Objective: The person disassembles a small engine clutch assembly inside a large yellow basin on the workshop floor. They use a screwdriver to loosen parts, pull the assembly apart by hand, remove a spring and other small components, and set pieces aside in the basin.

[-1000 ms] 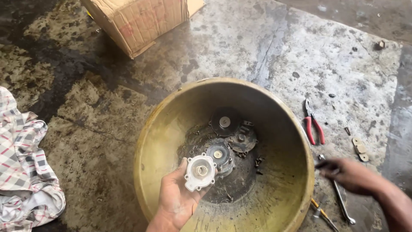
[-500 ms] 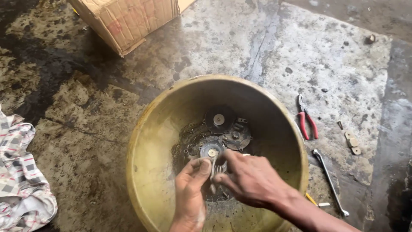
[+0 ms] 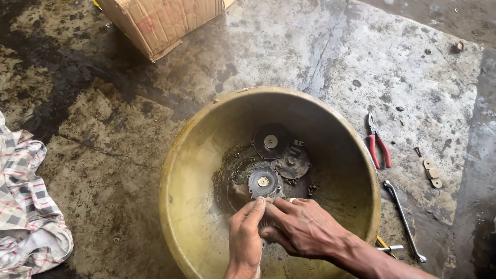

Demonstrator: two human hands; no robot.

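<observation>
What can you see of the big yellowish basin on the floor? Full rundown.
The large round yellowish-tan basin, plastic or enamel by its look, sits upright on the stained concrete floor. Its walls are grimy and scuffed. A dark oily residue pools at the bottom with round metal disc parts, small screws and bits. Both hands reach inside: the left hand and right hand meet at a round grey part near the centre.

Single head-mounted view: it looks steeply down, at close range, onto a yellow basin (image 3: 206,170) on the concrete floor (image 3: 129,134); both forearms enter from the bottom edge, probably nearest the wearer.
</observation>
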